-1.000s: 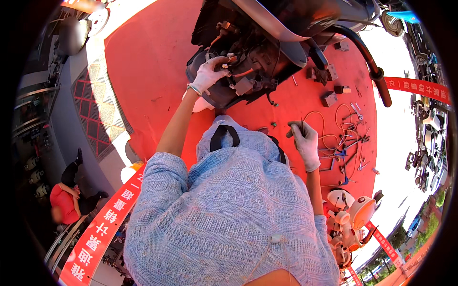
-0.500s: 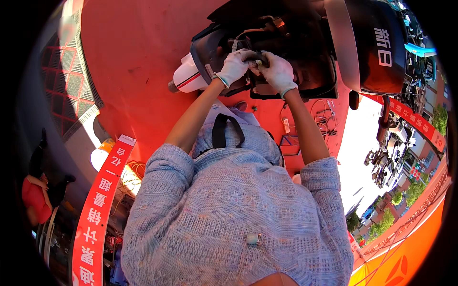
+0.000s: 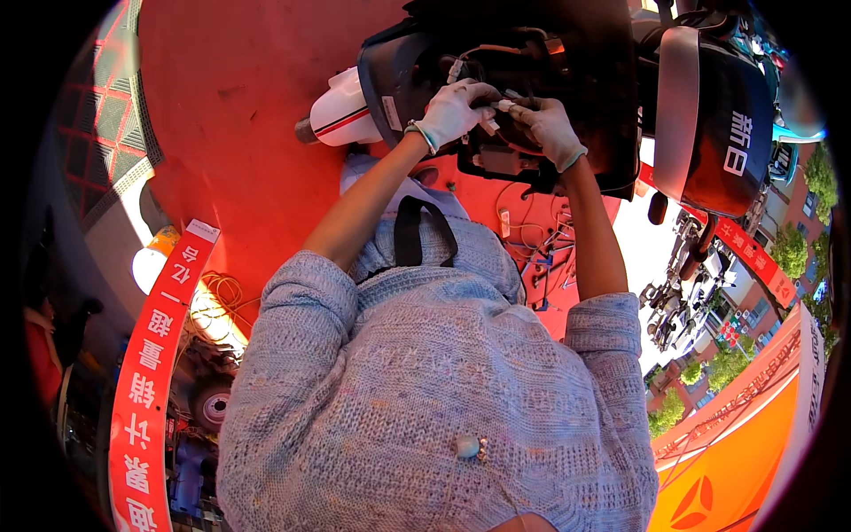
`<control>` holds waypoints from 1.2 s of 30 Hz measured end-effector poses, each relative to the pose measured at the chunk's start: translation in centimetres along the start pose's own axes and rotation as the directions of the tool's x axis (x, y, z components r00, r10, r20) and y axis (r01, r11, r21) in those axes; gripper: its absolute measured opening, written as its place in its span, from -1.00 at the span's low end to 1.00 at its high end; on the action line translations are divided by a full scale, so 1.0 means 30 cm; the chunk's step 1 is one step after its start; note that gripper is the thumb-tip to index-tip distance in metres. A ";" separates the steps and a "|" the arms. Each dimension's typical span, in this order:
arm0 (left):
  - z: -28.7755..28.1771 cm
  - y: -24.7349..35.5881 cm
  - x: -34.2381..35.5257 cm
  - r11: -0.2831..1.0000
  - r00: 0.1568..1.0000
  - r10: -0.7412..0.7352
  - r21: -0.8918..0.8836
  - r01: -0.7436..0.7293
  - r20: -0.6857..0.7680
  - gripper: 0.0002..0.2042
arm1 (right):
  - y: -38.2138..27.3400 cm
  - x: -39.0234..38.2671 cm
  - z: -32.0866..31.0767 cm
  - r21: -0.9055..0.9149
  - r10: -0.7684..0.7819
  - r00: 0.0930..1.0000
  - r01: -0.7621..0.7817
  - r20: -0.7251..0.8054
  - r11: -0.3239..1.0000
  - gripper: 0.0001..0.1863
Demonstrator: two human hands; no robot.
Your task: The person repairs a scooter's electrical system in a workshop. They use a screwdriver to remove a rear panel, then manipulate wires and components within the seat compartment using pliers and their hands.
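Note:
Both my hands wear pale gloves with bare fingertips and work at the open body of a dark electric scooter. My left hand is closed in a pinch, with a small whitish wire connector at its fingertips. My right hand pinches another small white connector, a short gap from the first. Dark wires run behind the fingers into the shadowed cavity. A further pale connector on a cable sits just beyond my left hand. A grey box-shaped part lies below my hands.
A white panel with a red stripe juts out at the scooter's left. Tools and cables lie on the red floor beneath my right forearm. Another dark scooter stands to the right. A red banner strip runs along the left.
My hands have moved apart, and a white connector now shows at each hand's fingertips. The dark cable they held together earlier is no longer between them. The view has shifted slightly.

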State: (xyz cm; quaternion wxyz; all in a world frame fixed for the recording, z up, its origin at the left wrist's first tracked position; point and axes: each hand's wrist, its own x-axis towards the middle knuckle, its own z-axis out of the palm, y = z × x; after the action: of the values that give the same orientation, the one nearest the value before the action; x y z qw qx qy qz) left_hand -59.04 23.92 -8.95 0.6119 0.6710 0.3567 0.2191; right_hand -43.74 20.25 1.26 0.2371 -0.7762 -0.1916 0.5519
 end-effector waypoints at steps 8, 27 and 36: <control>0.025 0.010 0.008 1.000 1.000 -0.004 0.023 0.005 -0.019 -0.67 | -0.018 0.004 -0.031 -0.128 0.046 0.998 -0.040 0.047 0.991 -0.83; 0.104 -0.027 -0.006 0.954 0.945 0.181 0.284 -0.101 -0.273 -0.73 | 0.046 -0.018 0.031 -0.476 -0.240 0.969 0.187 -0.054 0.860 -0.63; -0.008 -0.023 0.058 0.985 0.960 0.165 0.011 -0.172 0.228 -0.62 | 0.131 -0.040 0.062 -0.455 -0.366 0.901 0.231 -0.234 0.860 -0.71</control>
State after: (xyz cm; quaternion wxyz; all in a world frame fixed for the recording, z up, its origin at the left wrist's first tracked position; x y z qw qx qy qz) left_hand -58.24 25.38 -9.85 0.6172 0.7289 0.2297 0.1872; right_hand -45.74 16.66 -0.62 0.1769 -0.8462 -0.3840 0.3243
